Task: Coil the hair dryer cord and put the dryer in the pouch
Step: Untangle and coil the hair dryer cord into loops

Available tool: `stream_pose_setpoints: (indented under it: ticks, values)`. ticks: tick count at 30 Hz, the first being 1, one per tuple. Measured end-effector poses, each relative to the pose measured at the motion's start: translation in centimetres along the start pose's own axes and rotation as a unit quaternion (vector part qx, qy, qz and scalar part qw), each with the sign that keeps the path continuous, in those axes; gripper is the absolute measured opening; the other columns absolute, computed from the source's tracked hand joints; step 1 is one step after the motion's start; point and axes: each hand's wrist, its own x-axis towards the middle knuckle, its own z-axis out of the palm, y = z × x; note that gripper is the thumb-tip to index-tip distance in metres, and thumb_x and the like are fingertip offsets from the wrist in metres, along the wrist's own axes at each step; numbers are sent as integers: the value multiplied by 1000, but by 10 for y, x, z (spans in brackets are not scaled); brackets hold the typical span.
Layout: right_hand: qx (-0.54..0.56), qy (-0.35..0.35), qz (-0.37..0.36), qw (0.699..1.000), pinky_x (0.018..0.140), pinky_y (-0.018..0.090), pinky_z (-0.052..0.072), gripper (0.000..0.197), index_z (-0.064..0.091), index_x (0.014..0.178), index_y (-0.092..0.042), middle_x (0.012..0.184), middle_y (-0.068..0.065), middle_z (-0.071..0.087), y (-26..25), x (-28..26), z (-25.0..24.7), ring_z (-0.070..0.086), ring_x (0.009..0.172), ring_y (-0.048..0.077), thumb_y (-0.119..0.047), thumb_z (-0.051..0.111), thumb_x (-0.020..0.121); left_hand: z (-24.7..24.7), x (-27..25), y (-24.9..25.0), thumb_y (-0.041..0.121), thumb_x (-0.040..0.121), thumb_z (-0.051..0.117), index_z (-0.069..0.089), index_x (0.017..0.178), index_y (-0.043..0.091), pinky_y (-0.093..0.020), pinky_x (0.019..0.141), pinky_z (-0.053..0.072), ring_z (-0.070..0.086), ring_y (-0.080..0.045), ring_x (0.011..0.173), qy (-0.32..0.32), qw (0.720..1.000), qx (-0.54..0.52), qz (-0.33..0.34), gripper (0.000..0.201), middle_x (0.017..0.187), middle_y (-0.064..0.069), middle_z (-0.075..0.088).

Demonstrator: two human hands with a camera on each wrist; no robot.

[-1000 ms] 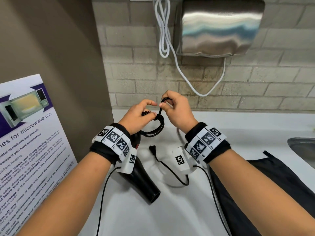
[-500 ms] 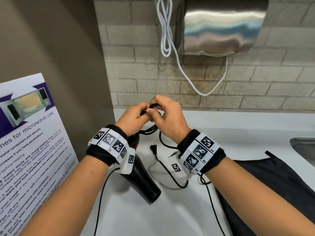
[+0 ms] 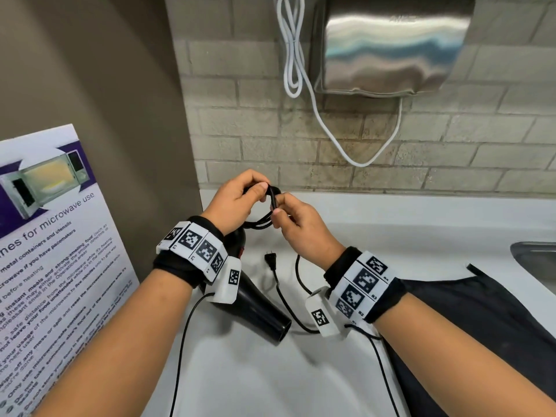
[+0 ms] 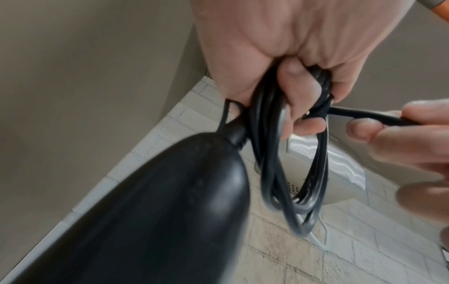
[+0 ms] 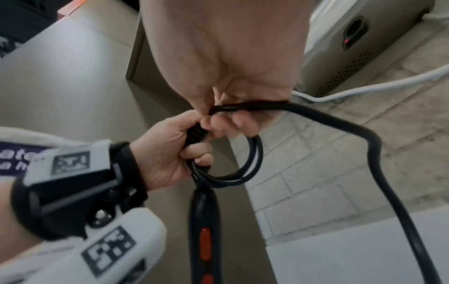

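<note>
Head view: both hands raised above the white counter (image 3: 421, 230) near the brick back wall; left hand (image 3: 233, 203) has fingers curled round the coiled cord (image 3: 272, 197), right hand (image 3: 298, 227) pinches one strand just beside it. Hair dryer (image 3: 261, 311) hangs below the left wrist, nozzle toward the camera; plug (image 3: 270, 260) lies loose on the counter between the wrists. Black pouch (image 3: 481, 320) lies flat at the right, close to the sink edge (image 3: 532, 254); poster (image 3: 51, 266) borders the left. Left wrist view: fingers (image 4: 296, 84) clamped through several loops, dryer handle right below. Right wrist view: thumb and fingers (image 5: 233, 121) squeeze the cord, the free length trailing off right and down.
</note>
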Motion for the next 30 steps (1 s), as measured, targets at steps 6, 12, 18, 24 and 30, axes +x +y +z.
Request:
stream_pose_setpoints:
  ticks: [6, 12, 18, 24, 30]
  values:
    - [-55, 8, -47, 997, 57, 19, 35, 26, 57, 102, -9, 60, -13, 43, -4, -3, 1, 41, 53, 8, -24, 41, 87, 9, 5, 3, 17, 97, 43, 47, 71, 14, -14, 39, 31, 35, -1, 34, 26, 998, -34, -51, 26, 53, 3, 39]
    - [-133, -3, -60, 989, 58, 29, 36, 15, 54, 105, -6, 57, -15, 39, -5, -3, 4, 40, 52, 7, -13, 46, 93, 7, 3, 1, 17, 96, 45, 46, 68, 12, -13, 38, 29, 32, -2, 34, 29, 994, -76, -70, 28, 43, 11, 41]
    - [-85, -3, -35, 996, 55, 21, 38, 23, 61, 86, -18, 58, -12, 51, 12, -11, 4, 47, 52, 3, -36, 48, 91, 4, -1, 2, 15, 90, 57, 52, 70, 19, -12, 42, 35, 42, 1, 40, 45, 998, -16, -48, 21, 55, 6, 51]
    - [-198, 1, 76, 977, 62, 28, 41, 56, 66, 72, -2, 59, 3, 61, 54, -24, -19, 52, 57, 16, -42, 31, 93, -2, -2, -3, 15, 89, 58, 53, 72, 21, -7, 45, 35, 45, 4, 42, 98, 994, -20, -48, 19, 63, 2, 54]
    - [-52, -162, 308, 936, 65, 24, 42, 24, 62, 82, -9, 69, 0, 55, 78, -23, -5, 49, 67, 14, -18, 41, 92, 7, -3, 0, 16, 88, 59, 51, 71, 21, -8, 47, 37, 48, 4, 46, 74, 997, -5, -38, 20, 64, 2, 55]
